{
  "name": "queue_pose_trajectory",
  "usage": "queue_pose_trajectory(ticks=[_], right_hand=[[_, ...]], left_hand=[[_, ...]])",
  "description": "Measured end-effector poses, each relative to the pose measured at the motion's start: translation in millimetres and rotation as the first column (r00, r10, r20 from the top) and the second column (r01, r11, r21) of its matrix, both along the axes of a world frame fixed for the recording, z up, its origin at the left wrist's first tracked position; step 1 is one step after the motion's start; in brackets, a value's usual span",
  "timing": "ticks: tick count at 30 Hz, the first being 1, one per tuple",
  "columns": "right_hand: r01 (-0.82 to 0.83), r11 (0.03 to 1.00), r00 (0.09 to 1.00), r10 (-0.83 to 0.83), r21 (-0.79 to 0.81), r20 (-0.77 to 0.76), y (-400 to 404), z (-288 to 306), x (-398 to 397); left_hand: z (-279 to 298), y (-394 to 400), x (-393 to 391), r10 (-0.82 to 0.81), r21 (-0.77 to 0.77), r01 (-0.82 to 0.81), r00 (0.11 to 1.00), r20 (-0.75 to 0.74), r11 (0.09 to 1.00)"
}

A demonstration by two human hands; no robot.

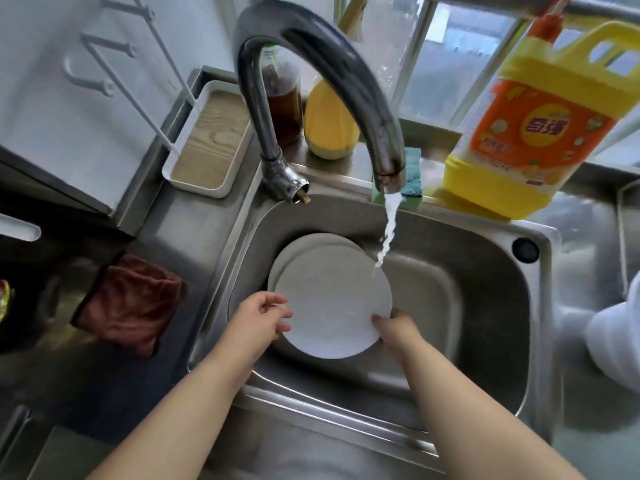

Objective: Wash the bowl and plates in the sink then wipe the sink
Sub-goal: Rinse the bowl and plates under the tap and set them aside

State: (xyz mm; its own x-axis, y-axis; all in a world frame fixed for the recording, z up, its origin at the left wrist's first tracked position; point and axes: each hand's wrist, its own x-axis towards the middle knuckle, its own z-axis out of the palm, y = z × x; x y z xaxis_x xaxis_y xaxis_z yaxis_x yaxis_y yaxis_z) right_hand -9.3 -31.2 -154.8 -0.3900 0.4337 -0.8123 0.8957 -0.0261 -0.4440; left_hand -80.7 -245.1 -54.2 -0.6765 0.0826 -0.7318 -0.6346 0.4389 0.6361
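Observation:
A white plate is held tilted over the steel sink. My left hand grips its left edge, fingers curled over the rim. My right hand holds its lower right edge, thumb on the face and the fingers hidden behind. Behind it lies another white dish, only its upper rim showing. Water runs from the curved faucet and lands just past the held plate's top right edge.
A yellow detergent jug stands on the sink's back right ledge, a green-blue sponge beside it. A brown cloth lies on the left counter. A white tray, a dark bottle and a yellow bottle stand behind the faucet.

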Motion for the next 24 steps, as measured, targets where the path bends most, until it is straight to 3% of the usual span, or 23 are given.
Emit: queue_pose_trajectory(ticks=[3,11,16,24], right_hand=[[-0.008,0.999,1.0,0.008,-0.038,0.006,5,22,7],[0.188,0.979,0.976,-0.195,-0.08,-0.098,17,77,52],[0.339,0.935,0.907,-0.354,-0.103,-0.226,18,108,81],[0.355,0.92,0.884,-0.272,0.168,-0.38,10,146,102]], left_hand=[[1,-1,2,0.002,-0.016,-0.002,1.0,0.008,1.0],[-2,4,8,0.001,-0.086,0.001,1.0,0.017,0.996],[-11,26,11,-0.024,-0.012,0.026,0.993,0.115,1.0],[6,75,29,-0.164,0.169,0.122,0.95,0.265,0.978]])
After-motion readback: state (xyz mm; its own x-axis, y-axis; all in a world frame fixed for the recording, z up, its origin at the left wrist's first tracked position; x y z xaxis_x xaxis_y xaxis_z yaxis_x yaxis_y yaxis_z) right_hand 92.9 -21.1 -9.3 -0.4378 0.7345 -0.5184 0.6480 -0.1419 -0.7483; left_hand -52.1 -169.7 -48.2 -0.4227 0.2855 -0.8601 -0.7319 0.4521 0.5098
